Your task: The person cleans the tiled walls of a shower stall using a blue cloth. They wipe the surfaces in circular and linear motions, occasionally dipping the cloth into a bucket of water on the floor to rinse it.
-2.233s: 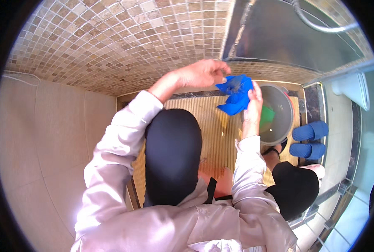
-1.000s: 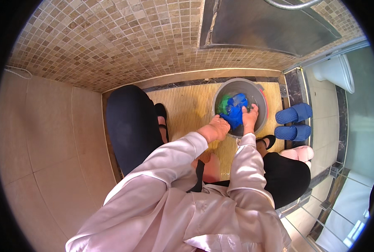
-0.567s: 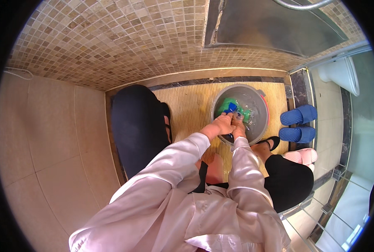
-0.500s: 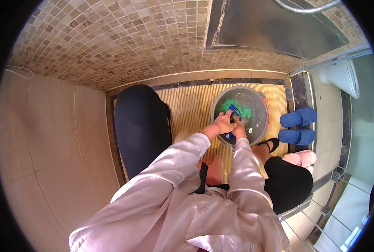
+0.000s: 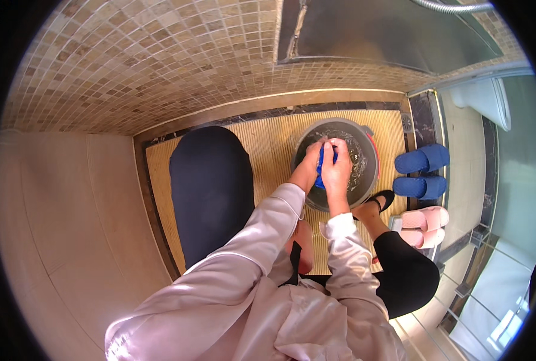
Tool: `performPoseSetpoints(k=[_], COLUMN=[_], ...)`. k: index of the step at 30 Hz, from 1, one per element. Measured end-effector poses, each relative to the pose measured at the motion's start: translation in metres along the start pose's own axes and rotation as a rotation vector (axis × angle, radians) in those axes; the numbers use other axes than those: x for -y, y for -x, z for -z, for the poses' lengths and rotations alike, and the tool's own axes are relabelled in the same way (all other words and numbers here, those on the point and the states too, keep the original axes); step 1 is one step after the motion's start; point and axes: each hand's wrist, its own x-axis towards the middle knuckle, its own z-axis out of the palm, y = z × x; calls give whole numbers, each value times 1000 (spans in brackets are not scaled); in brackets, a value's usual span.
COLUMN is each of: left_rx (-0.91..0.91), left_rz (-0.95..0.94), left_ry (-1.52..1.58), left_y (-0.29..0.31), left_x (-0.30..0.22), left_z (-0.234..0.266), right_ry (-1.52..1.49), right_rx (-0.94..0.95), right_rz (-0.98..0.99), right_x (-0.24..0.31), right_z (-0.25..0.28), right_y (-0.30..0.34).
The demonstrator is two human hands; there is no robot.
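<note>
A grey bucket [image 5: 370, 180] holding water [image 5: 358, 155] stands on the mat in front of me. Over it, my left hand [image 5: 307, 167] and my right hand [image 5: 339, 165] press together around a bundled, wet blue cloth [image 5: 320, 180]. Fingers of both hands are closed on it, and blue shows between them and at the lower end of the bundle. Ripples and bubbles cover the water's right part. My hands hide much of the bucket's inside, and no green cloth shows now.
A ribbed yellowish mat [image 5: 274, 138] lies under the bucket. Blue slippers [image 5: 421, 188] and pink slippers [image 5: 423, 227] sit at the right, beside a dark stone sill [image 5: 424, 123]. My knees flank my arms. A mosaic-tiled wall [image 5: 189, 66] rises beyond the mat.
Both hands have risen from the water and closed around the blue cloth, now bundled between them. The green cloth seen earlier in the bucket is out of sight. The whole view has shifted slightly.
</note>
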Motion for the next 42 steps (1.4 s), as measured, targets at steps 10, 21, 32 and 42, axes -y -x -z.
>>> performPoseSetpoints(k=[10, 21, 32, 42], left_rx=[-486, -549, -343, -320], left_rz=[-20, -59, 362, -82], left_ry=[-505, -1064, -246, -180], left_y=[21, 16, 36, 5], left_x=[-2, 10, -17, 9], left_z=[-36, 3, -26, -8], right_ry=[394, 635, -253, 375], right_rx=[-51, 420, 123, 47], right_rz=[-345, -302, -419, -252], right_x=[-126, -114, -72, -32], right_z=[5, -16, 5, -16], right_y=[-15, 18, -10, 1])
